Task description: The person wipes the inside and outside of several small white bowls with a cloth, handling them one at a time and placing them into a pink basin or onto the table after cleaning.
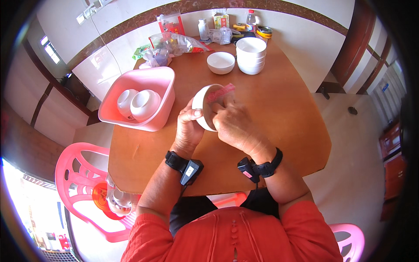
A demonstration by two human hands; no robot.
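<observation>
My left hand (190,126) grips a white bowl (198,102) by its side, thumb near the rim, the bowl tilted with its opening towards the right. My right hand (230,122) is at that opening, fingers partly inside, holding a pink cloth (221,93) that sticks out above the fingers. The fingertips within the bowl are hidden. Beyond the hands, a single white bowl (221,63) stands upright beside a stack of several white bowls (251,55). At the left, a pink plastic basin (163,77) contains two white bowls (145,104), turned over.
All this is on a brown wooden table (281,98). Plastic bags (173,44), a white bottle (203,29), a clear bottle with a red cap (251,20) and a yellow-black tin (264,31) line its far edge. A pink plastic chair (63,173) bearing dishes stands at the left.
</observation>
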